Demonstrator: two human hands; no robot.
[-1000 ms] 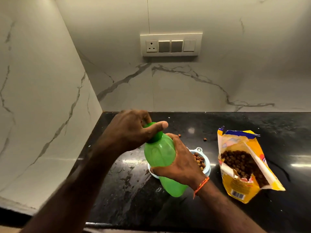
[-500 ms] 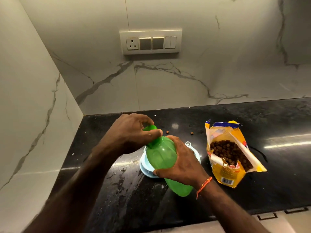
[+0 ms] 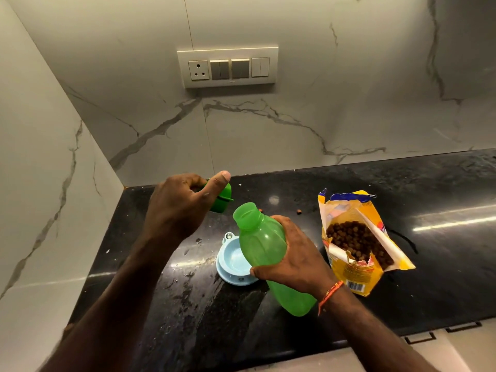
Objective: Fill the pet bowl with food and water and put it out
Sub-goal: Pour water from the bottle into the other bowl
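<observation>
My right hand [image 3: 294, 260] grips a green plastic bottle [image 3: 261, 242], tilted with its open mouth up and to the left, above the black counter [image 3: 442, 277]. A little left of the bottle's mouth, my left hand [image 3: 179, 208] holds the bottle's green cap [image 3: 223, 200]. Under the bottle sits a light blue pet bowl [image 3: 232, 260]; the compartment that shows looks empty, and the bottle and my right hand hide the bowl's right part.
An open yellow bag of brown kibble [image 3: 357, 242] lies on the counter right of the bowl. A few loose kibble pieces [image 3: 298, 212] lie behind the bottle. Marble walls stand at the left and back, with a switch panel [image 3: 228, 67]. Wet smears cover the counter's left part.
My left hand has pulled the cap off the bottle and moved it up and left. The bottle's mouth is now open. The view has shifted, showing more of the counter's front edge.
</observation>
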